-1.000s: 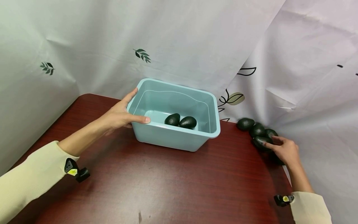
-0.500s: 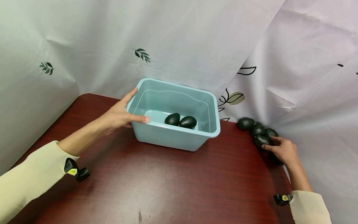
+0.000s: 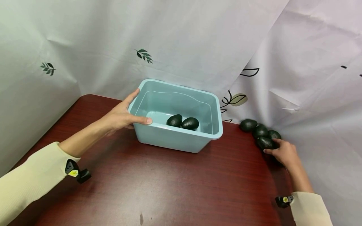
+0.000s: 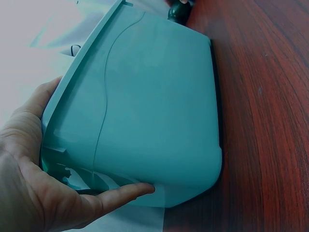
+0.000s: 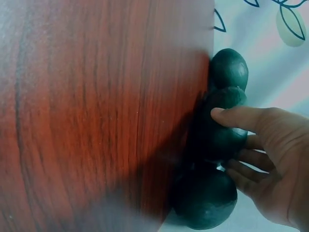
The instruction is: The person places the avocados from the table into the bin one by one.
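A light blue plastic bin (image 3: 169, 139) stands at the back of the table, two dark green avocados (image 3: 190, 123) lying inside. My left hand (image 3: 120, 116) grips its left end, thumb along the front rim and fingers at the side. In the left wrist view that thumb (image 4: 128, 193) lies against the bin's wall. At the table's right edge my right hand (image 3: 286, 153) holds an avocado (image 3: 264, 142) between thumb and fingers. The right wrist view has the thumb across this avocado (image 5: 219, 140), its fingertips partly hidden behind it.
More avocados (image 3: 248, 125) cluster along the right edge beside the curtain. Another avocado (image 5: 205, 198) sits close below my right fingers in the right wrist view. The red-brown table (image 3: 169, 185) is bordered by a white curtain (image 3: 181, 40) with leaf prints.
My right hand has shifted slightly left, its thumb sliding from the avocado's top to its near side. The left hand and the bin have stayed still.
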Tool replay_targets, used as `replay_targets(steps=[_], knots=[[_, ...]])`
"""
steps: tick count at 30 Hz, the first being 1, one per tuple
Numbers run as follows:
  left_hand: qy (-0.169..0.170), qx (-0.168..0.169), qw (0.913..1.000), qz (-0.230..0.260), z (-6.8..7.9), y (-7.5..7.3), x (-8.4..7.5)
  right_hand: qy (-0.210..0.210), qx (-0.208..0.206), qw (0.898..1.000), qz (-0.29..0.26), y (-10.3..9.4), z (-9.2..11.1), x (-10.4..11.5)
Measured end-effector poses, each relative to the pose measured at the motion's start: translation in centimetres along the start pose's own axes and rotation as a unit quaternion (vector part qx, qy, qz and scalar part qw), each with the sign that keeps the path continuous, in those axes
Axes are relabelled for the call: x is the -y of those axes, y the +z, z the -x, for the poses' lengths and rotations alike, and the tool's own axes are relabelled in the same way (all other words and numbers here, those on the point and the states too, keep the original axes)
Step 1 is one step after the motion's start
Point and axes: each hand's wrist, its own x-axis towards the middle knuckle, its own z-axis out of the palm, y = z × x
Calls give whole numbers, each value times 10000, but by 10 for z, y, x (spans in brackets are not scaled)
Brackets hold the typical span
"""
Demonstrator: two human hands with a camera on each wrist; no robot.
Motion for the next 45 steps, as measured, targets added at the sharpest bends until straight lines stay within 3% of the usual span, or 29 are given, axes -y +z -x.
replay_targets(steps=[24, 45], knots=[[-17, 39, 10000, 62, 0, 0, 1, -90, -464, 9989, -25, 6, 3, 1], [-6, 4, 10000, 13, 1, 0, 1, -73, -545, 9984, -135, -2, 1, 10]])
